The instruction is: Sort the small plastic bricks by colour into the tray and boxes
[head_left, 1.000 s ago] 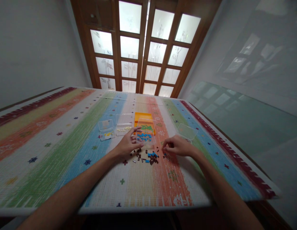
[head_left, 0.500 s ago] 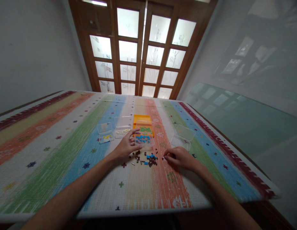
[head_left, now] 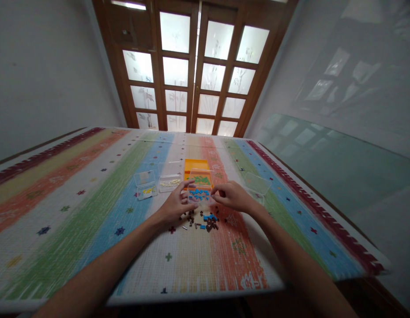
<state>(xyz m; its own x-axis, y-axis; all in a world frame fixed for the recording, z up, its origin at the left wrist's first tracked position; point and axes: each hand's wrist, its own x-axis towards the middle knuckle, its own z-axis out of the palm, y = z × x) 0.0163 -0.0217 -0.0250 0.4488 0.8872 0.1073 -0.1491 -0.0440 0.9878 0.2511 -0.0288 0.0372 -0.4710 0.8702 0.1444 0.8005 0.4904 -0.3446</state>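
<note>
Centrally, a clear plastic box [head_left: 202, 202] of small blue pieces [head_left: 198, 193] sits on the cloth-covered worktop [head_left: 191, 269]. The left hand [head_left: 176, 203] frames its left side, thumb and fingers parted; the right hand [head_left: 234, 196] is at its right edge, fingertips pressed together — whether on a piece, I cannot tell. Brown and blue pieces [head_left: 210, 223] lie scattered nearer; an orange case [head_left: 196, 164] stands behind.
</note>
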